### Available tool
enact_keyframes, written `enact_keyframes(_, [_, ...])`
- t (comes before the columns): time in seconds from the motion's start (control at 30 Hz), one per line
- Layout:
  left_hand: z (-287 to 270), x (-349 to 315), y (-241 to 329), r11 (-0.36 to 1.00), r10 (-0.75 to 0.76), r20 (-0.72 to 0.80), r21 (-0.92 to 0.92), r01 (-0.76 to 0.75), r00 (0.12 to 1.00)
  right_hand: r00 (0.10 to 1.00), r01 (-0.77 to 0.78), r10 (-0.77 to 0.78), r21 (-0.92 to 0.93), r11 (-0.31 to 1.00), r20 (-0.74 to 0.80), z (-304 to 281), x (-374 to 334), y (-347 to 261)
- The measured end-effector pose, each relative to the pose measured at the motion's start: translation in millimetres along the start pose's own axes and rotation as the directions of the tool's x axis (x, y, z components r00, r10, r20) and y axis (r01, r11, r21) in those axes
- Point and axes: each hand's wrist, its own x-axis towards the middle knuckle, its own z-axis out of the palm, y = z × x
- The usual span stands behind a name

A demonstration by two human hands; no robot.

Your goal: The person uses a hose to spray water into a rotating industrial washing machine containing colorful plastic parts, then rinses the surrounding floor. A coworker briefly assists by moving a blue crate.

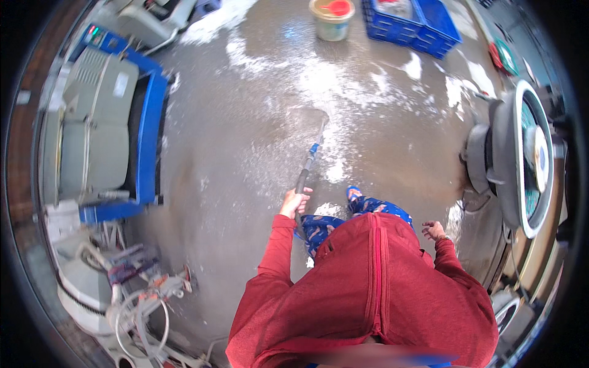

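My left hand point(295, 203) is closed around the dark handle of a spray wand point(302, 180). The wand points forward and down and has a blue fitting toward its far part. Beyond its thin tip, a pale streak of water meets the wet, foam-streaked floor point(239, 147). My right hand point(433, 230) hangs beside my right hip with loosely bent fingers apart, holding nothing. Below the left hand, the wand's rear end passes beside my patterned blue trousers and is partly hidden.
Ahead stand a pale bucket point(332, 27) with a red item on top and blue crates point(412, 27). A grey-and-blue machine point(98, 126) lines the left, with white tubular equipment point(144, 313) nearer. A large round grey machine point(521, 159) stands on the right.
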Motion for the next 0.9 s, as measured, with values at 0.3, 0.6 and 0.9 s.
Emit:
enact_keyframes(0.3, [149,66,104,0.951,-0.099,0.234,0.309,0.023,0.967,0.974,-0.085,0.135,0.258,0.962,-0.181,-64,-2,64])
enact_keyframes(0.6, [269,135,139,0.9,-0.03,0.37,0.414,-0.136,0.929,0.944,0.305,-0.281,0.132,0.943,-0.175,-59,12,-25])
enact_keyframes(0.9, [303,195,126,0.985,0.112,0.038,0.13,-0.116,0.993,0.931,0.358,-0.353,0.048,0.932,-0.097,-155,100,-51])
